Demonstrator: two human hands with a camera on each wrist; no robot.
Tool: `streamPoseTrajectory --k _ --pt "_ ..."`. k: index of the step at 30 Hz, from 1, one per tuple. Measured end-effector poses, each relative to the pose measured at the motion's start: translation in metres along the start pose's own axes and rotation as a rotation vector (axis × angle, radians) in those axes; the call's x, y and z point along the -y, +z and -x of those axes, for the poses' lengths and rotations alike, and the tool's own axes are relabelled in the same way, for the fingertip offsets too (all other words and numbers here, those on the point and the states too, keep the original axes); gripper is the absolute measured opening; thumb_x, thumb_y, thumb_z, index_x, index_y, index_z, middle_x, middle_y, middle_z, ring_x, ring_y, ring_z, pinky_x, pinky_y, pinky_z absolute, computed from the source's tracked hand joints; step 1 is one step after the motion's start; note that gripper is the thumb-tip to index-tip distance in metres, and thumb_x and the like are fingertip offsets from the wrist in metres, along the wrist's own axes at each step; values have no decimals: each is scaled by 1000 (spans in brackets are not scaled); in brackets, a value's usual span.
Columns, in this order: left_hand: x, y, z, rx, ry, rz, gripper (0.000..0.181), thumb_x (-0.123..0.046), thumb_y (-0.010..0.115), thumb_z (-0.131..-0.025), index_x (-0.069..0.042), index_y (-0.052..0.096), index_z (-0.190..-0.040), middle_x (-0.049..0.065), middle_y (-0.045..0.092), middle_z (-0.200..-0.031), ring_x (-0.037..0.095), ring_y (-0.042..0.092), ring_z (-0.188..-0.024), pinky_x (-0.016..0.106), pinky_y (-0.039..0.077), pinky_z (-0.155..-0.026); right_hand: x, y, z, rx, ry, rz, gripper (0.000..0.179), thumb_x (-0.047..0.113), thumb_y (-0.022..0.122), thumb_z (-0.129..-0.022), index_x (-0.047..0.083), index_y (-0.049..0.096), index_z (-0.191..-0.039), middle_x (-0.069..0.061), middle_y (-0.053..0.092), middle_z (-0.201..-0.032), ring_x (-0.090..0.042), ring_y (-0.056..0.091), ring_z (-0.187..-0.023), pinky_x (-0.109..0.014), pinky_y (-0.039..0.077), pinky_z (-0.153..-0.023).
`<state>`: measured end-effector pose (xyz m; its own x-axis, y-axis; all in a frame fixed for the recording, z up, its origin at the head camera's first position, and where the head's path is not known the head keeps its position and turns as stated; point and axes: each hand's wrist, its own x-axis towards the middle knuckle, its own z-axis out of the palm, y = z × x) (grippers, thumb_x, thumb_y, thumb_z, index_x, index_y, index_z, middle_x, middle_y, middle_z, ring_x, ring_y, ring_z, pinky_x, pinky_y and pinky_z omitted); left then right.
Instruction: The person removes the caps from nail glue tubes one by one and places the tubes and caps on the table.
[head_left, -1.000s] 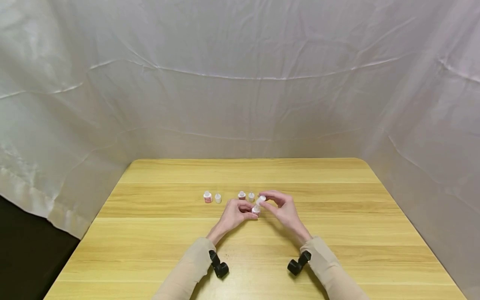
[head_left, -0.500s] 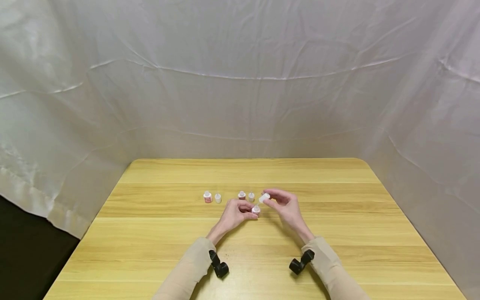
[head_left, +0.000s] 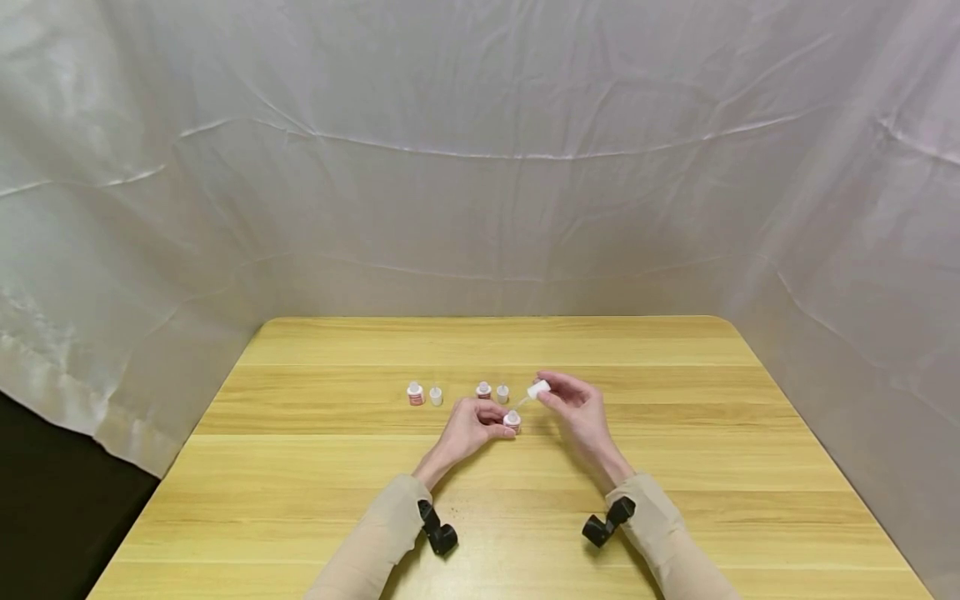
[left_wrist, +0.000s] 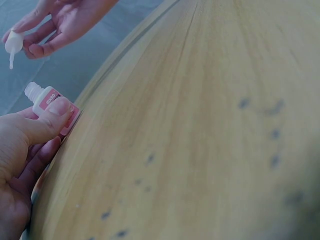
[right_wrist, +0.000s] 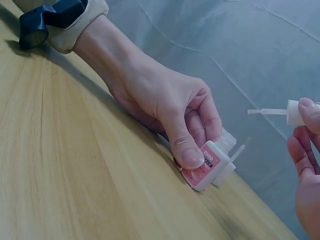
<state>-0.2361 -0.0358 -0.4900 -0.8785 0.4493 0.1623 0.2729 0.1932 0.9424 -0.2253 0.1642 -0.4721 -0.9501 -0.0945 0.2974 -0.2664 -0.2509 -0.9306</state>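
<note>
My left hand (head_left: 471, 427) grips a small white glue bottle (right_wrist: 204, 167) with a pink label, between thumb and fingers, low at the table. The bottle's threaded neck (left_wrist: 33, 91) is uncapped. To the right and a little higher, my right hand (head_left: 581, 417) pinches its white brush cap (head_left: 538, 389) between thumb and fingers. The cap is tilted, and its thin brush (right_wrist: 267, 111) points left toward the bottle. In the left wrist view the brush tip hangs apart from the neck.
Behind the left hand stand an uncapped bottle (head_left: 483, 391) and a cap (head_left: 503, 395) with its brush up. Farther left are another uncapped bottle (head_left: 416, 395) and its upturned cap (head_left: 437, 397). The wooden table (head_left: 315, 467) is surrounded by pale curtains (head_left: 480, 208).
My right hand has moved up and to the right, drawing the cap and brush away from the bottle and tilting them. The left hand and its bottle have stayed put.
</note>
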Motion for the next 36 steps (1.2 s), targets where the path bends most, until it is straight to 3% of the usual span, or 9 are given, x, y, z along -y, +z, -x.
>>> streamPoseTrajectory --k 8,15,19,23,29,33,36 --pt "1 0 -1 -4 7 -9 24 -3 73 -69 4 66 -91 19 69 -86 27 68 -78 28 55 -67 0 -4 0 -44 29 -19 41 -5 63 -76 -15 49 -114 -1 65 -100 -10 60 -92 -19 50 -83" --pt "1 0 0 -6 18 5 23 -2 73 -68 4 67 -90 20 69 -85 29 68 -77 27 55 -66 -3 -12 1 33 20 -30 36 -3 61 -79 -12 51 -113 -14 60 -110 -12 62 -91 -22 51 -82" --pt "2 0 0 -9 13 -12 24 -3 73 -69 3 67 -91 18 69 -85 27 68 -77 25 54 -66 -3 -15 1 67 24 1 38 -2 61 -80 -14 49 -114 -9 61 -111 -13 63 -91 -23 51 -83" --pt "2 0 -1 -11 10 -21 24 -3 74 -69 2 67 -91 17 69 -85 26 68 -77 24 54 -66 -4 -17 0 96 34 61 40 0 60 -81 -15 47 -116 -7 61 -110 -11 63 -91 -23 51 -83" --pt "1 1 0 -15 5 -17 25 -3 74 -68 3 67 -91 17 69 -86 26 68 -78 23 54 -67 -7 -19 -2 127 43 236 36 8 55 -87 -9 51 -118 -26 54 -115 -18 62 -91 -22 51 -82" --pt "1 1 0 -18 -5 -19 25 -3 74 -68 3 67 -91 17 69 -86 26 68 -79 22 54 -67 -7 -18 -2 117 88 342 30 14 53 -88 -1 56 -115 -20 56 -112 -32 56 -94 -20 50 -81" --pt "3 1 -1 -17 -9 -23 25 -4 74 -68 2 67 -91 17 69 -86 26 68 -79 21 54 -67 -7 -18 -2 103 119 372 28 15 53 -89 0 57 -112 -18 55 -109 -31 56 -93 -22 50 -81"
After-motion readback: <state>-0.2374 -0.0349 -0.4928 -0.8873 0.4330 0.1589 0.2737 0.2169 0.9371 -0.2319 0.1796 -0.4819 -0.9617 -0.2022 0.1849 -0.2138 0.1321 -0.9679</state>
